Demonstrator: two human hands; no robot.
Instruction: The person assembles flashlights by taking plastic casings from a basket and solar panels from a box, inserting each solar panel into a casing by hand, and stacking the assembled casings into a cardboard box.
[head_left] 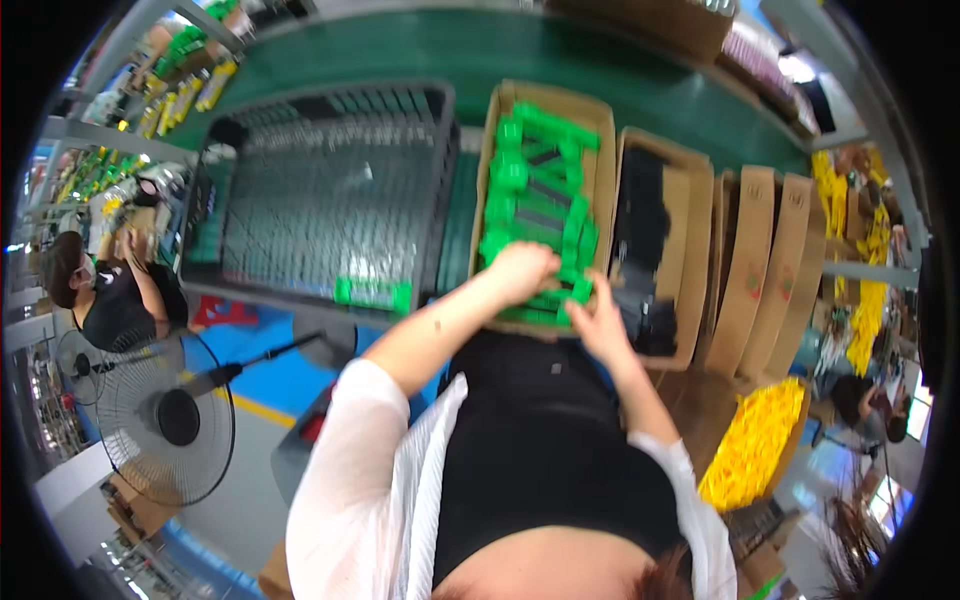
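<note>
A long cardboard box [606, 165] in front of me holds many bright green plastic pieces [512, 172], some with dark grey or black strips. My left hand [522, 272] reaches into its near half, fingers curled and closed among the pieces; what they hold is hidden. At the box's near right corner my right hand [603, 322] has thumb and fingers closed on the end of a green plastic piece [578, 290]. Blur hides the piece's exact form.
Left of the box stands a black plastic crate [447, 150] with a green piece [372, 293] at its near edge. To the right are a carton of black parts [645, 210], upright cardboard boxes [745, 270] and a box of yellow pieces [755, 445]. A fan [178, 415] and another person [110, 300] are at left.
</note>
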